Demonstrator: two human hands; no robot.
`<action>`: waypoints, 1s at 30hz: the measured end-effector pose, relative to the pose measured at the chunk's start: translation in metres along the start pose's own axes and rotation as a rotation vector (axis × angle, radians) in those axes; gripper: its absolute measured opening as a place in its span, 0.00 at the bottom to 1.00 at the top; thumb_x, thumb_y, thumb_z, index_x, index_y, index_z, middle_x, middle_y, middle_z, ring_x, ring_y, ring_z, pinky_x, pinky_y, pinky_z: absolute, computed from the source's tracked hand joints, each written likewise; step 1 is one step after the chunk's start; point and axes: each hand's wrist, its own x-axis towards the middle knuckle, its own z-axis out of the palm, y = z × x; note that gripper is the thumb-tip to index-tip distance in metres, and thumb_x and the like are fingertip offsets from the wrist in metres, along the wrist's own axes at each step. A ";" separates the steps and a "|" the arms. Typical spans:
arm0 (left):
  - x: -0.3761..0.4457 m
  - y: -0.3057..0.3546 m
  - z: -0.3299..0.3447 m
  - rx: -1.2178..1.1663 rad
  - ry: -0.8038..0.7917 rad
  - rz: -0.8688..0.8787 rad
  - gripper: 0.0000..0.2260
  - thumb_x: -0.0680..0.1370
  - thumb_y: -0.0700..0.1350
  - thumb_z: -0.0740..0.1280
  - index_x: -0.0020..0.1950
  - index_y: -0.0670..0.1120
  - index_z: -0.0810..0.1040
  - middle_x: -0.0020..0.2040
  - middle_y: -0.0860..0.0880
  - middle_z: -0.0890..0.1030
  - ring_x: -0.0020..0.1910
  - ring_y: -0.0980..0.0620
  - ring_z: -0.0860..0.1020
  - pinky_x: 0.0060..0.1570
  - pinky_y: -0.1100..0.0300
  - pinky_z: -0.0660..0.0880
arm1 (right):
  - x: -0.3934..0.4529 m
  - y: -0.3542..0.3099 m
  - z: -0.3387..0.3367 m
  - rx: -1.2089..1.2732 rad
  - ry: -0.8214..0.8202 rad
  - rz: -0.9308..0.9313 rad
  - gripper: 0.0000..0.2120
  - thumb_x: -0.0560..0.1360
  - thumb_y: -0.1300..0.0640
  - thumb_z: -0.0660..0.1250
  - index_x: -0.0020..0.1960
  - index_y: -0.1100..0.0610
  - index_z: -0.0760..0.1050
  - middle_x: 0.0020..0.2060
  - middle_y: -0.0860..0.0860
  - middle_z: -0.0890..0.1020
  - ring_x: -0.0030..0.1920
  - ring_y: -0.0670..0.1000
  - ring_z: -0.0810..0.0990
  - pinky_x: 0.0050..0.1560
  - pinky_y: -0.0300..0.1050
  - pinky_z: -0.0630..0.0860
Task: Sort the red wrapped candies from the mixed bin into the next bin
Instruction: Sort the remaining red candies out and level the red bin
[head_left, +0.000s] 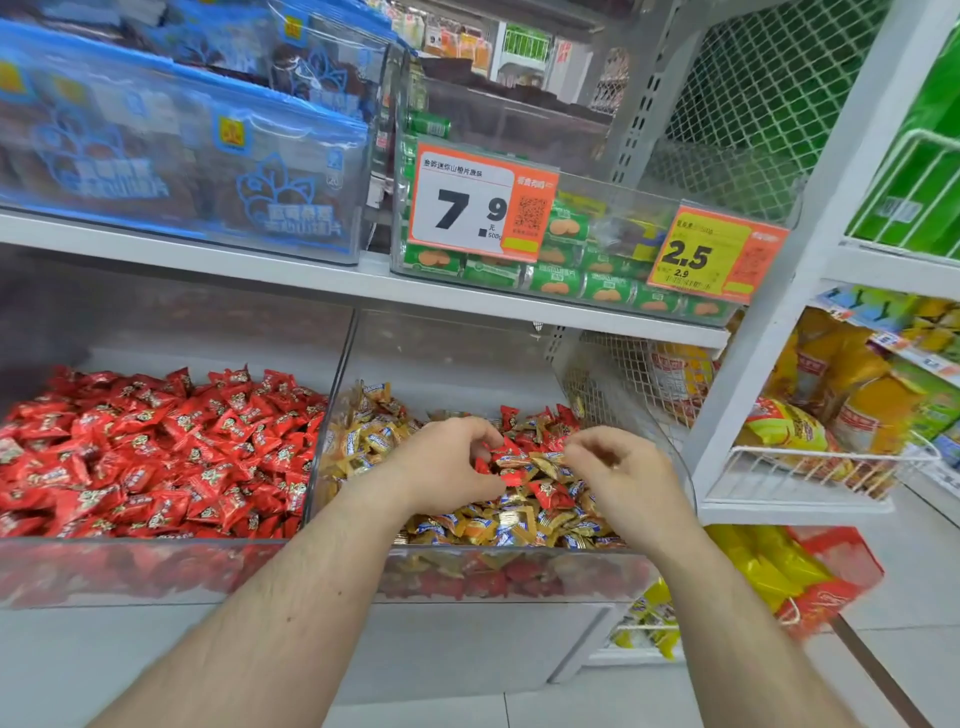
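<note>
The clear mixed bin (519, 571) on the right holds gold wrapped candies (493, 525) with red wrapped candies (550, 493) scattered on top. Both my hands are inside it. My left hand (452, 462) has its fingers curled round red candies; red wrappers show between fingers and palm. My right hand (618, 467) hovers over the pile with fingers bent, its tips by a gold wrapper; whether it pinches anything is hidden. The neighbouring bin (130, 571) on the left is full of red candies (156, 457).
A clear divider wall (332, 415) separates the two bins. A white shelf (311, 275) hangs low over them, carrying blue bags (171, 156) and a bin of green packs (571, 270) with price tags. A wire rack (810, 467) of snack bags stands right.
</note>
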 end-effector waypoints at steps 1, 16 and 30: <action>0.001 -0.001 0.001 0.001 0.002 0.005 0.20 0.74 0.49 0.73 0.65 0.55 0.73 0.54 0.57 0.77 0.42 0.62 0.73 0.41 0.65 0.69 | -0.001 -0.002 0.001 -0.074 -0.012 -0.008 0.03 0.74 0.50 0.71 0.41 0.46 0.80 0.40 0.44 0.81 0.43 0.47 0.78 0.49 0.46 0.75; 0.001 -0.002 -0.009 -0.089 0.338 -0.106 0.14 0.72 0.31 0.61 0.42 0.51 0.75 0.35 0.52 0.72 0.33 0.53 0.71 0.32 0.61 0.69 | 0.007 0.002 -0.016 -0.013 -0.007 0.020 0.13 0.72 0.64 0.70 0.39 0.45 0.78 0.41 0.49 0.76 0.33 0.47 0.73 0.35 0.40 0.69; 0.015 0.002 -0.008 0.000 0.145 -0.180 0.12 0.69 0.49 0.73 0.51 0.55 0.75 0.41 0.55 0.77 0.40 0.55 0.77 0.39 0.60 0.75 | 0.089 -0.004 0.020 -0.063 -0.214 0.049 0.16 0.76 0.69 0.63 0.54 0.52 0.81 0.46 0.50 0.82 0.43 0.47 0.81 0.36 0.38 0.76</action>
